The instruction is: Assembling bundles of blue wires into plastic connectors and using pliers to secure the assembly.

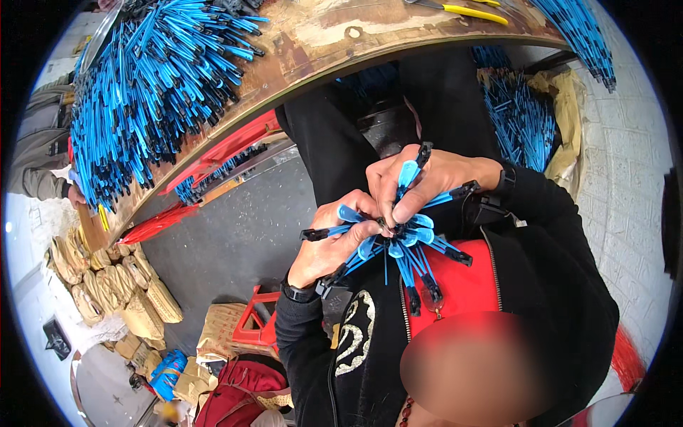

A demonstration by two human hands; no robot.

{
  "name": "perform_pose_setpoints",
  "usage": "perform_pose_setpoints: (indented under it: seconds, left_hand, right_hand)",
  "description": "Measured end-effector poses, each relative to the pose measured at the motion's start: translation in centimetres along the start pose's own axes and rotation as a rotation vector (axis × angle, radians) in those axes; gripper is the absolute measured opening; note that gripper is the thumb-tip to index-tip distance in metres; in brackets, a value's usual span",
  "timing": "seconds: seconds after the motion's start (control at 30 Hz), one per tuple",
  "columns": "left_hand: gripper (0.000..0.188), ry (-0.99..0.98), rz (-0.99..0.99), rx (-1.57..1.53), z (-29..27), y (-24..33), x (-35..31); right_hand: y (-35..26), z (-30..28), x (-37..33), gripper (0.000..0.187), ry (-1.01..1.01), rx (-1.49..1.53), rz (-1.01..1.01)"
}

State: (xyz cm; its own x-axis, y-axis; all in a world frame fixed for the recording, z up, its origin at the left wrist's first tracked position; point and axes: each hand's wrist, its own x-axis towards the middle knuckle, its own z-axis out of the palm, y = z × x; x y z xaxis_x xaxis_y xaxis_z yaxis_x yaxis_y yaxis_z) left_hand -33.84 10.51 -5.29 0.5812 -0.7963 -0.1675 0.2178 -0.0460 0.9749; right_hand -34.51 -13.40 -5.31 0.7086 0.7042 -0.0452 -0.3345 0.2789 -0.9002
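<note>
In front of my chest I hold a spoked piece (420, 235) of blue ribs with black tips, which fan out from a small hub. Rounded, lighter blue blades ring its middle. My left hand (331, 238) is closed on its left side, thumb and fingers pressed near the hub. From above, my right hand (434, 178) is closed too, with thumb and forefinger pinched at the hub between the ribs. The small part at the fingertips is partly hidden and too small to make out.
A big heap of blue ribs (156, 92) lies on the worn wooden table (306, 60), beside yellow-handled pliers (473, 13). More ribs fill a sack (569, 128) at right. At left are another person's hand (75, 196), brown paper bundles (153, 313) and a red stool (256, 320).
</note>
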Motion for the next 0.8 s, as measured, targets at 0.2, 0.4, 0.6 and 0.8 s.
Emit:
perform_pose_setpoints:
  seconds: [0.2,0.4,0.6,0.8]
  left_hand:
    - [0.018,0.032,-0.080,-0.076,0.0,-0.7,-0.5]
    - [0.018,0.079,-0.027,-0.156,0.3,-1.1,-0.9]
    - [0.019,0.068,0.021,-0.284,0.9,-1.4,-0.6]
    - [0.020,-0.096,0.094,-0.404,0.6,-0.4,0.5]
  right_hand:
    - [0.2,0.2,0.0,0.017,-0.031,0.045,0.024]
    - [0.9,0.6,-0.6,0.017,0.002,0.127,0.023]
    - [1.7,0.0,-1.7,0.019,0.110,-0.051,-0.120]
    - [2.0,0.3,-2.1,0.022,0.105,-0.056,-0.156]
